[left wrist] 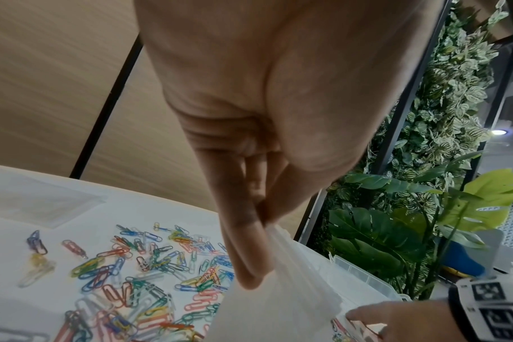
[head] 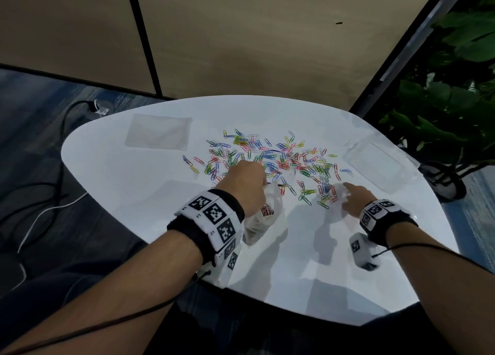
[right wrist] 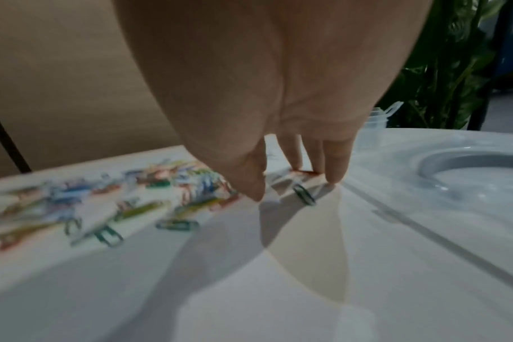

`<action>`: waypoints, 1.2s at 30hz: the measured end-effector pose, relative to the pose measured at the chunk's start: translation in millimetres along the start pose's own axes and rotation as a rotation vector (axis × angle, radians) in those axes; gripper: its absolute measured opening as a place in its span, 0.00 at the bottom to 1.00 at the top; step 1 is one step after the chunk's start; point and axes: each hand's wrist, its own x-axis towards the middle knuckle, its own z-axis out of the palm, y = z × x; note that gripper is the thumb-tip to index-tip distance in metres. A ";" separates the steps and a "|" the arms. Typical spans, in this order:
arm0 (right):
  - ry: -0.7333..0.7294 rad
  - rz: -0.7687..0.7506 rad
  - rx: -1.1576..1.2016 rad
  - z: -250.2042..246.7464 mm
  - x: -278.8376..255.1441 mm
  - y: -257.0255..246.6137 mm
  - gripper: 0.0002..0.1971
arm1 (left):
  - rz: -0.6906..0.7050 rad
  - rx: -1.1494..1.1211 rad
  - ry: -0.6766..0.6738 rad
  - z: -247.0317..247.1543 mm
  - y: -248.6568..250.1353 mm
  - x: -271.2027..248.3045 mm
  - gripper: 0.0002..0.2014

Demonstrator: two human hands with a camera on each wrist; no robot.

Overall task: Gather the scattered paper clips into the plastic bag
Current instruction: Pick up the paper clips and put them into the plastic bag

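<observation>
Several coloured paper clips (head: 270, 159) lie scattered over the middle of the white table (head: 139, 194). My left hand (head: 245, 180) pinches the rim of a clear plastic bag (head: 263, 215), which hangs toward me with some red clips inside. In the left wrist view the fingers (left wrist: 246, 261) pinch the bag's edge (left wrist: 293, 277) above the clips (left wrist: 150, 266). My right hand (head: 353, 196) reaches down with straight fingers; its fingertips (right wrist: 334, 171) touch the table among clips (right wrist: 303, 194) at the pile's right edge.
Another flat clear bag (head: 158, 135) lies at the table's far left. A clear plastic box (head: 380, 164) stands at the far right, near green plants (head: 450, 87). Cables (head: 34, 202) run over the floor to the left.
</observation>
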 end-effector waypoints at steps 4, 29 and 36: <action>0.051 0.112 0.047 20.2 4.9 -4.8 0.23 | 0.002 0.005 0.002 1.3 -0.2 1.8 0.12; 0.000 0.113 1.095 -25.6 0.5 -16.7 0.10 | 0.027 0.030 -0.028 0.9 6.8 4.2 0.13; -0.478 -0.085 1.524 -73.2 -84.8 -84.8 0.10 | 0.006 -0.003 -0.030 3.7 10.1 5.3 0.12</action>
